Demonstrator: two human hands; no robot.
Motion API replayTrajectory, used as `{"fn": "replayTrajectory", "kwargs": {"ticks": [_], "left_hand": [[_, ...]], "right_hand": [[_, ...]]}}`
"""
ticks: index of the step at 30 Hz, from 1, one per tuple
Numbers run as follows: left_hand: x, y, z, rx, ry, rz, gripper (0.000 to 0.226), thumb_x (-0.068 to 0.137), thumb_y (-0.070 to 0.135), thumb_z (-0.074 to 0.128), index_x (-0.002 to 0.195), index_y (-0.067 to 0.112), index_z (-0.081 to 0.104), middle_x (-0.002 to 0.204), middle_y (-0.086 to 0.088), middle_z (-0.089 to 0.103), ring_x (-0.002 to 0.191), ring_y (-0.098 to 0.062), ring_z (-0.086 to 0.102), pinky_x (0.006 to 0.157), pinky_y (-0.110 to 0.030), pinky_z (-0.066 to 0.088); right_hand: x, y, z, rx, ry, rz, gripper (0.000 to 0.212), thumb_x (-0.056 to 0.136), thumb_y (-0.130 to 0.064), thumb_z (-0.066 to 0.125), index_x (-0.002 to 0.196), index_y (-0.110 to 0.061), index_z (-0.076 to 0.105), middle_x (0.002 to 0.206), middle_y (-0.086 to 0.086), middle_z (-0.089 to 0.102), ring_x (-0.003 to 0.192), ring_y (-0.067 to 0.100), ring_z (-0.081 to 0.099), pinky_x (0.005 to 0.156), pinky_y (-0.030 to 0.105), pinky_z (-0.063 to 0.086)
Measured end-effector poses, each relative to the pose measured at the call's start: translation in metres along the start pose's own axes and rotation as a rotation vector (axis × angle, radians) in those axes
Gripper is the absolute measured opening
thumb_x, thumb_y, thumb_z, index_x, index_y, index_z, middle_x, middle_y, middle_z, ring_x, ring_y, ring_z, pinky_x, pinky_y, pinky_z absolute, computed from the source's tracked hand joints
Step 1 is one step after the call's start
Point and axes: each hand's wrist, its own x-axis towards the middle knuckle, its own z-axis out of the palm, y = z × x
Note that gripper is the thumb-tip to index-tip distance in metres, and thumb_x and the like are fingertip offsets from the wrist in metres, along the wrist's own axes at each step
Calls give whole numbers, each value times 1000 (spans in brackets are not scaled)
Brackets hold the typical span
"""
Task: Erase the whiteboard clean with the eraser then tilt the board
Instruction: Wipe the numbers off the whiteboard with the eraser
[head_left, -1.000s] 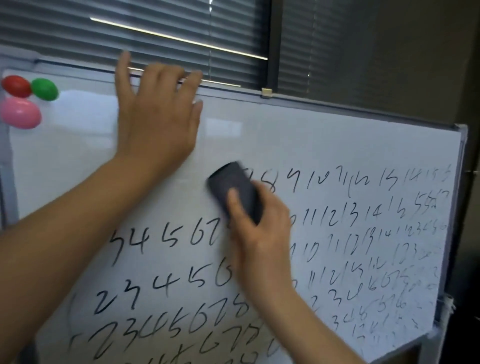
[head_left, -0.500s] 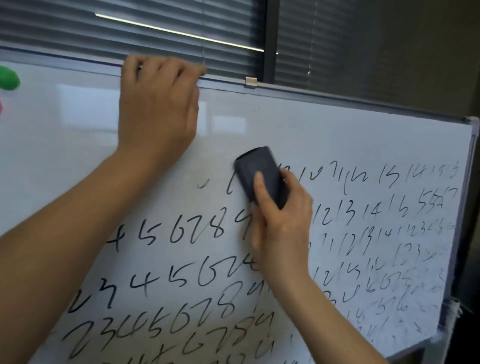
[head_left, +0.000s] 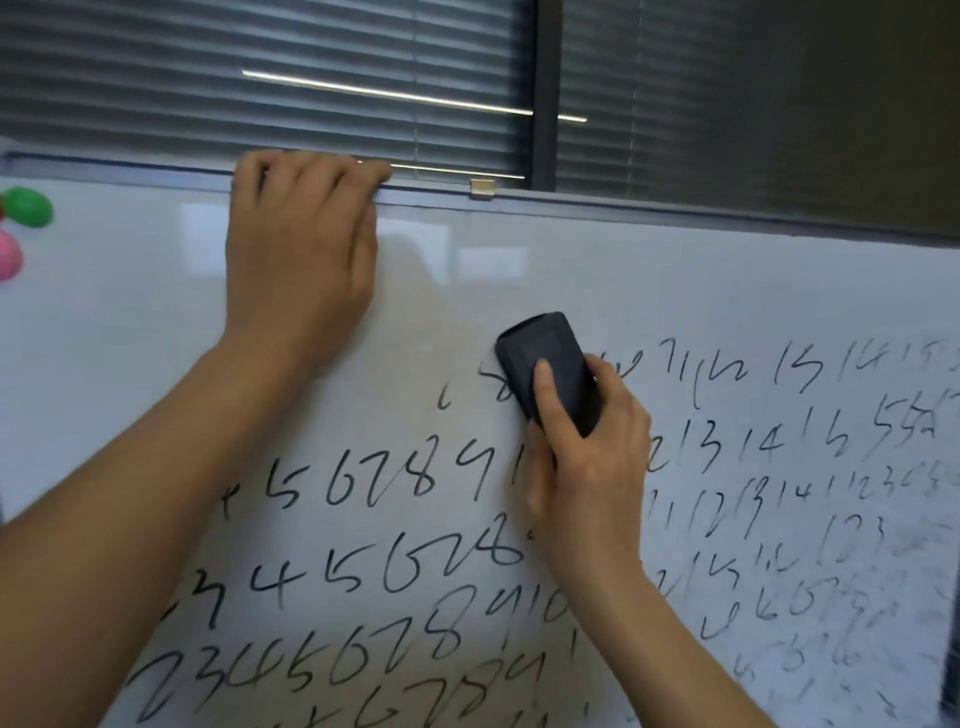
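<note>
The whiteboard fills most of the view, with rows of black handwritten numbers over its lower and right parts. Its upper left area is wiped white. My right hand grips a dark eraser and presses it flat on the board at the top row of numbers, near the middle. My left hand holds the board's top frame, with the fingers curled over the edge.
A green magnet and a pink magnet stick to the board at the far left. A small metal clip sits on the top frame. Closed window blinds hang behind the board.
The eraser has moved right along the top row, wiping away several numbers there. My left hand went from lying flat on the board to curling over its top edge.
</note>
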Motion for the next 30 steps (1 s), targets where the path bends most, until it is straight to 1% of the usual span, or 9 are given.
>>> {"fn": "replayTrajectory", "kwargs": {"ticks": [5, 12, 17, 19, 21, 23, 24, 27, 30], "left_hand": [[0, 3, 0, -12, 19, -31, 35, 103, 17, 36, 128, 5, 58, 115, -17, 61, 103, -35, 49, 100, -44, 27], [0, 9, 5, -17, 57, -57, 37, 102, 19, 33, 124, 5, 59, 114, -18, 62, 103, -34, 49, 101, -43, 27], [-2, 15, 4, 38, 2, -96, 39, 100, 26, 35, 126, 3, 54, 118, -20, 58, 111, -36, 47, 112, -47, 22], [-5, 27, 3, 90, -81, -129, 51, 100, 36, 33, 136, 2, 45, 133, -22, 49, 127, -38, 40, 118, -52, 12], [-10, 44, 6, 109, -185, -94, 59, 102, 41, 24, 150, 7, 27, 155, -19, 27, 145, -34, 20, 119, -54, 1], [-17, 59, 14, 119, -262, 16, 60, 103, 42, 13, 156, 14, 9, 164, -12, 2, 150, -28, -1, 119, -54, -3], [-20, 64, 18, 118, -278, 57, 61, 102, 43, 10, 156, 16, 5, 164, -10, -4, 151, -26, -6, 119, -55, -4], [-24, 68, 26, 122, -276, 83, 63, 100, 45, 11, 156, 18, 4, 164, -7, -6, 150, -24, -8, 118, -57, -5], [-25, 65, 27, 108, -250, 95, 62, 101, 43, 16, 156, 16, 8, 164, -8, -1, 151, -24, -4, 118, -58, -3]], "right_hand": [[-34, -13, 3, -8, -207, -340, 61, 67, 6, 69, 126, -11, 62, 127, 27, 54, 105, 41, 56, 81, 44, 46], [-1, 33, -13, -52, -104, -122, 63, 70, 13, 68, 128, -8, 59, 129, 29, 51, 106, 46, 53, 85, 49, 46], [3, 37, -10, -29, -56, -72, 62, 73, 13, 67, 131, -7, 56, 129, 32, 49, 108, 47, 52, 87, 52, 45], [-7, 32, -5, -18, -71, -126, 61, 73, 13, 67, 130, -5, 57, 128, 33, 49, 109, 48, 52, 87, 51, 45], [-20, 29, -3, -25, -119, -236, 58, 72, 10, 70, 127, -6, 60, 127, 32, 51, 108, 47, 53, 86, 51, 46], [-30, 34, -6, -40, -197, -347, 60, 69, 9, 71, 126, -8, 61, 126, 31, 53, 107, 45, 55, 84, 49, 47], [-30, 40, -10, -59, -224, -389, 61, 68, 9, 70, 126, -9, 61, 127, 30, 53, 107, 44, 55, 84, 48, 47], [-14, 64, -23, -125, -221, -370, 58, 74, 8, 67, 129, -9, 58, 128, 30, 51, 107, 44, 53, 85, 48, 45], [11, 76, -27, -118, -110, -144, 50, 85, 2, 63, 133, -7, 55, 131, 30, 47, 108, 45, 49, 88, 52, 45]]}}
